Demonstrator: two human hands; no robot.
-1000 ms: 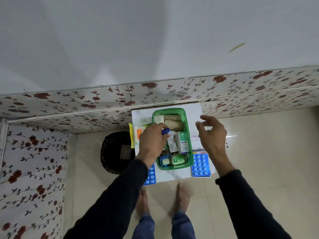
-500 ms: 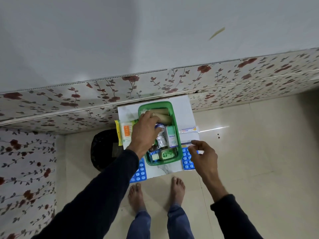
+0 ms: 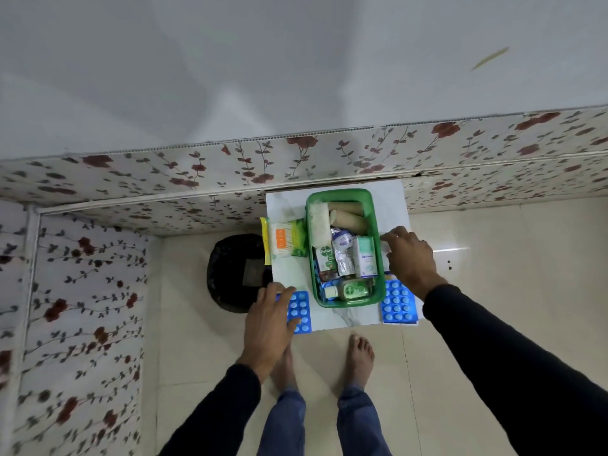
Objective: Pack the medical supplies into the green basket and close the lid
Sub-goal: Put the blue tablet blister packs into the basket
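The green basket (image 3: pixel 378 292) stands in the middle of a small white table (image 3: pixel 345 319). It holds bandage rolls, gauze, a Dettol box, a white box and small bottles. My left hand (image 3: pixel 268 322) lies with spread fingers on a blue blister pack (image 3: pixel 302 312) at the table's front left corner. My right hand (image 3: pixel 409 258) is just right of the basket, its fingers and thumb pinched on a white tube (image 3: pixel 383 247) that it mostly hides. A second blue blister pack (image 3: pixel 398 306) lies at the front right. A yellow-green packet (image 3: pixel 283 240) rests left of the basket.
A black round object (image 3: pixel 235 274) sits on the floor left of the table. A floral wall panel (image 3: pixel 296 166) runs right behind the table. My bare feet (image 3: pixel 360 355) stand at the table's front edge on the tiled floor.
My left hand has left the basket and come down to the front-left blister pack. My right hand has moved up from the front-right blister pack to the tube beside the basket.
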